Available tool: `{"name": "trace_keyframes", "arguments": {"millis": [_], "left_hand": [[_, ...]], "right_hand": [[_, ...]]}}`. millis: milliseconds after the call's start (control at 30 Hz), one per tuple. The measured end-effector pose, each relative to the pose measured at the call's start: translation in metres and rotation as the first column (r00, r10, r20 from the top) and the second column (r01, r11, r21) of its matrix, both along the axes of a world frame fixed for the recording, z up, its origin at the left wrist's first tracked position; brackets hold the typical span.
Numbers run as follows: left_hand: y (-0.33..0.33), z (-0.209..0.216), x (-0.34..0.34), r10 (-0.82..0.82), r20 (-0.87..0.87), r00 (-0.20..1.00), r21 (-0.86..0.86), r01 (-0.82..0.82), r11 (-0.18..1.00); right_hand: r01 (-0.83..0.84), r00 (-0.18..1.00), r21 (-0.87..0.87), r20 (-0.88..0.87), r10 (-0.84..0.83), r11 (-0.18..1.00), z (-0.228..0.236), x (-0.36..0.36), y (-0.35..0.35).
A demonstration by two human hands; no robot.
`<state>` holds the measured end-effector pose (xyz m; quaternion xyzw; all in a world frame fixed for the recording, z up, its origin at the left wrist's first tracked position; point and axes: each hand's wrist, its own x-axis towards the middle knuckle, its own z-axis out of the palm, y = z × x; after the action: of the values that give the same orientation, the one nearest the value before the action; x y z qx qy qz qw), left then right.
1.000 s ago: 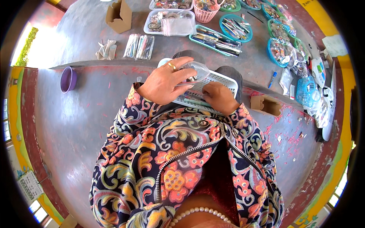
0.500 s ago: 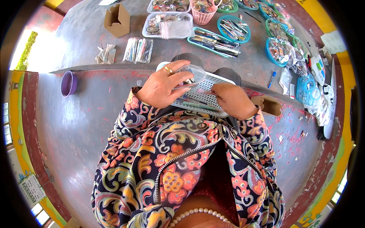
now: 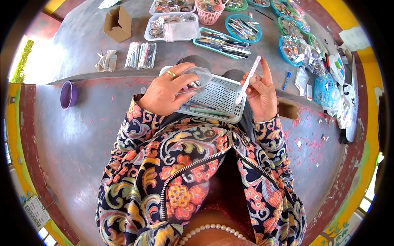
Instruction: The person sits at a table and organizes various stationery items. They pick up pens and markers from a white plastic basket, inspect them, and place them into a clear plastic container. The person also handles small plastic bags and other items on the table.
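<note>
My right hand (image 3: 264, 97) is raised over the right end of a white perforated basket (image 3: 225, 95), gripping a slim white and pale pink pen (image 3: 248, 81) that stands tilted between thumb and fingers. Across the basket's left part, my left hand (image 3: 161, 93) is closed on a clear plastic bag (image 3: 202, 75). Small dark items show inside the bag, too covered by fingers to name. The basket rests on my lap, and several pens (image 3: 205, 110) lie along its near side.
On the grey ledge ahead are a teal tray of pens (image 3: 199, 42), a blue round basket (image 3: 260, 37), bagged pens (image 3: 140, 55), a folded cloth (image 3: 106, 61) and a cardboard box (image 3: 117, 24). A purple tub (image 3: 68, 95) stands left; a blue marker (image 3: 287, 80) lies right.
My right hand has come up out of the basket and moved right, now with the pale pen in it. The left hand still grips the bag. The whole view has shifted slightly.
</note>
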<state>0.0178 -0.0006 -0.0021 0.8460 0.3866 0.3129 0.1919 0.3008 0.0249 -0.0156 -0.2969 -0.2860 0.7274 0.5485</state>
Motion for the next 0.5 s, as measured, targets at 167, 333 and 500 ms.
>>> {"name": "trace_keyframes", "arguments": {"millis": [167, 333, 500], "left_hand": [[0.0, 0.0, 0.001, 0.006, 0.013, 1.0, -0.033, -0.005, 0.999], [-0.002, 0.0, 0.0, 0.009, 0.025, 1.0, -0.074, -0.007, 0.997], [-0.001, 0.0, 0.001, 0.011, 0.023, 1.0, -0.03, -0.01, 0.999]], "right_hand": [[0.016, 1.0, -0.025, -0.022, -0.017, 1.0, -0.006, 0.002, 0.0], [0.072, 0.996, -0.088, -0.046, -0.076, 0.993, -0.016, 0.004, 0.001], [0.119, 0.985, -0.189, -0.103, -0.14, 0.975, -0.027, 0.005, 0.002]]}}
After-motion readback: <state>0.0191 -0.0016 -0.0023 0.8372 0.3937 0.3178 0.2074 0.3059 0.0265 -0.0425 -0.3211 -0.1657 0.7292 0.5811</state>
